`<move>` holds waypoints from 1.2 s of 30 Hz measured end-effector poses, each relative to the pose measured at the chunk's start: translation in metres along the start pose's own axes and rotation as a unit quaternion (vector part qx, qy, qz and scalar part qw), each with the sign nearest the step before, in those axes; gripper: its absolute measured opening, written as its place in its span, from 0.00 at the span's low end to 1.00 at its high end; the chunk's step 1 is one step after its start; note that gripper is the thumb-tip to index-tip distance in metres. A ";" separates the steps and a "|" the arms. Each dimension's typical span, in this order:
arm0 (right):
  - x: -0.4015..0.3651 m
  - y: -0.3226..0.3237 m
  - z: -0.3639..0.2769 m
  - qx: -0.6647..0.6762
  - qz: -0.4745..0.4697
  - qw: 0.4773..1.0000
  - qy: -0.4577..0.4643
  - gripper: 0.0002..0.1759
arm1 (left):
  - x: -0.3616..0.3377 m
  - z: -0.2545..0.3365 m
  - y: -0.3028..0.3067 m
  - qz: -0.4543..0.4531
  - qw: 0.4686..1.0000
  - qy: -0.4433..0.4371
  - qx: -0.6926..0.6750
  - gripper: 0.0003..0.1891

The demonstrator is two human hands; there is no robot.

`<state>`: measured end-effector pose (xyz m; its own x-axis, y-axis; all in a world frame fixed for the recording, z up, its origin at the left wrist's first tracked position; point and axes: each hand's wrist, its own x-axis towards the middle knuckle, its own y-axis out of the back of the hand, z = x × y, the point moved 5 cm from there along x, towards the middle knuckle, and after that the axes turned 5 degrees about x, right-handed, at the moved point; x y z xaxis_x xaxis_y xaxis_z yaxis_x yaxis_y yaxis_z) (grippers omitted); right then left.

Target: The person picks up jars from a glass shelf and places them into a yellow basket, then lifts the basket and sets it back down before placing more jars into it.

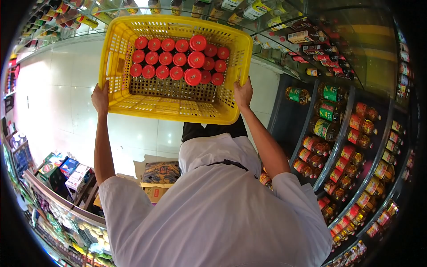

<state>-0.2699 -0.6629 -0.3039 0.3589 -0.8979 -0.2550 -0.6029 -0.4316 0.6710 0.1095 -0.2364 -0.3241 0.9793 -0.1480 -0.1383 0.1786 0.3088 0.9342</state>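
Head view: yellow plastic crate [173, 116] of red-lidded jars [165, 58], held at both ends

The crate is held out in front of the person, above a pale tiled floor [62, 84]. Inside, the jars stand upright and close together in three rows of seven, against the far part of the crate; their lids hide most of their bodies. Three lids in one column look larger than the rest. Along the near side, the crate's perforated bottom shows.

The left hand [100, 97] grips one end wall and the right hand [243, 93] the other, thumbs at the rim. The other fingers are largely hidden, so I cannot tell whether they are spread or pressed together.

To the right, a dark tiered rack [284, 120] bears oil bottles [326, 110] with green or red labels. Beyond the crate, glass shelves [369, 49] hold dark-filled bottles [307, 36].
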 end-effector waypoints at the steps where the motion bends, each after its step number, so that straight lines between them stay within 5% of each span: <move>1: 0.000 0.000 0.000 0.000 -0.001 1.000 0.002 0.20 | -0.001 0.002 0.002 0.000 1.000 0.000 0.000 0.25; 36: 0.001 -0.003 0.008 -0.006 0.000 1.000 -0.018 0.20 | -0.001 0.001 0.001 0.016 1.000 -0.023 0.011 0.23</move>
<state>-0.2736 -0.6636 -0.3118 0.3330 -0.9003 -0.2801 -0.5938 -0.4310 0.6794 0.1084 -0.2372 -0.3223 0.9787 -0.1827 -0.0940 0.1456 0.2938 0.9447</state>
